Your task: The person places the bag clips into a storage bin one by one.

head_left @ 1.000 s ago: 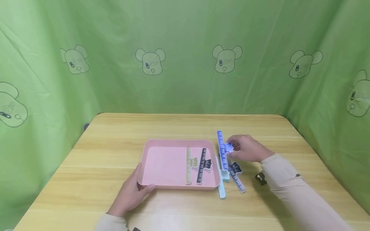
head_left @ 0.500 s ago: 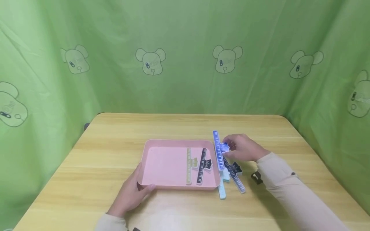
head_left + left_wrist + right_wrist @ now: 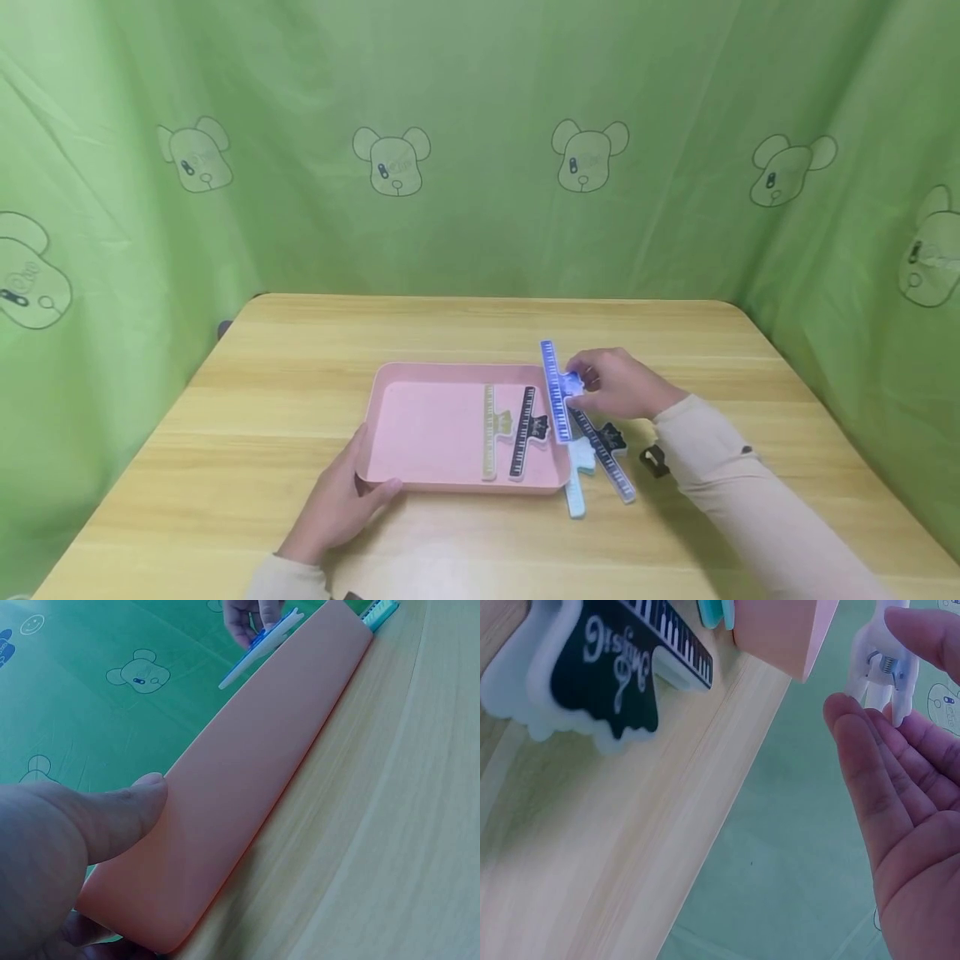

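Note:
My right hand (image 3: 626, 385) pinches the handle of a blue sheet-music clip (image 3: 553, 392) with a piano-key print, holding it up over the right rim of the pink tray (image 3: 427, 425). In the right wrist view the clip's pale spring side (image 3: 885, 664) shows between thumb and fingers. My left hand (image 3: 337, 504) grips the tray's near left corner. In the left wrist view the thumb (image 3: 127, 817) presses the tray's outer wall and the other fingers are mostly hidden. Inside the tray, toward its right, lie a yellow-green clip (image 3: 489, 437) and a black clip (image 3: 521, 442).
Right of the tray, a second black clip (image 3: 618, 475) lies slanted on the wooden table (image 3: 450, 550), beside a light teal clip (image 3: 575, 496) that touches or nearly touches the tray wall. A green curtain (image 3: 480, 233) with bear prints surrounds the table's back and sides.
My right hand has carried the blue clip leftward, from beside the tray to over its right rim. The left hand and the tray have stayed put.

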### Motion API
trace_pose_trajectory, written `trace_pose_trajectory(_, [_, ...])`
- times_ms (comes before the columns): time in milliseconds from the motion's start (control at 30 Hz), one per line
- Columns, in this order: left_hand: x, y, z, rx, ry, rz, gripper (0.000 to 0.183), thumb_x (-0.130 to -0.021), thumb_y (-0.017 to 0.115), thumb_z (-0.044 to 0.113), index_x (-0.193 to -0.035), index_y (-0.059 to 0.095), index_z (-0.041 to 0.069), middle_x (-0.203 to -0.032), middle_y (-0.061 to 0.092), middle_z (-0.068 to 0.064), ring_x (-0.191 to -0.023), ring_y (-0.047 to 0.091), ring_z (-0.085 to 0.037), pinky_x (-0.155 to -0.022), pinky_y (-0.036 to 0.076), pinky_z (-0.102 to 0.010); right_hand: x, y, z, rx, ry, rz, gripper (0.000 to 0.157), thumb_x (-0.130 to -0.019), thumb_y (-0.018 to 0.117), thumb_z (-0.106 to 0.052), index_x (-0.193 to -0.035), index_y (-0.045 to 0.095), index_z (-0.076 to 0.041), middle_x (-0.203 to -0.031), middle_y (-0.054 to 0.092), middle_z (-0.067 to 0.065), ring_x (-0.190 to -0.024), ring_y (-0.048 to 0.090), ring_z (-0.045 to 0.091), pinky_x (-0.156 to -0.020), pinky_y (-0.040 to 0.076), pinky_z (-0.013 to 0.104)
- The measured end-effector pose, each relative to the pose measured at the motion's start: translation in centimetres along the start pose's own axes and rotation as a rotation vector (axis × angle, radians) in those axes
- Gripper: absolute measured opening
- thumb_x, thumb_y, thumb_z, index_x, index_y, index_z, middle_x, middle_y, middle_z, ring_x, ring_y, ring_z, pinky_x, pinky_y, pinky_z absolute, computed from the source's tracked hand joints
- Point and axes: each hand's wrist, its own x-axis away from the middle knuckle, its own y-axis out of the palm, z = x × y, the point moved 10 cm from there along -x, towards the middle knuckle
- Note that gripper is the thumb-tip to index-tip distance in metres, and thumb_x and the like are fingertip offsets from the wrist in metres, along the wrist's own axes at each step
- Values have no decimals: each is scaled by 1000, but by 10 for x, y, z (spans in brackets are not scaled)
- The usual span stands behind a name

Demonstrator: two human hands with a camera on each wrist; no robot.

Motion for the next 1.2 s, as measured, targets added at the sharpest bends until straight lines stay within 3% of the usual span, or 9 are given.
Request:
trace_pose_trajectory(233, [0, 0, -1, -1, -15, 4, 92, -83, 77, 33, -155, 23, 11, -142, 49, -16, -121, 53, -33, -104, 39, -55, -3, 2, -6, 9, -25, 5, 45, -76, 81, -18, -112, 65, 4, -94, 69, 9, -83, 66, 20, -76, 58, 36])
trace_pose_trajectory(633, [0, 0, 0, -13, -13, -9, 92, -85, 74, 37, -154, 22, 6, -149, 38, -20, -132, 41, -41, -108, 31, -58, -9, 3, -17, -1, -40, 5, 47, -76, 81, -20, -112, 65, 4, -94, 68, 9, -84, 65, 19, -76, 58, 34])
trace_pose_trajectory(1200, [1, 0, -1, -12, -35, -19, 94, -85, 74, 39, -153, 20, 2, -150, 35, -22, -132, 40, -42, -109, 30, -58, -18, 11, -24, -3, -40, -22, 47, -75, 82, -21, -113, 65, 1, -94, 67, 5, -85, 64, 20, -78, 57, 35])
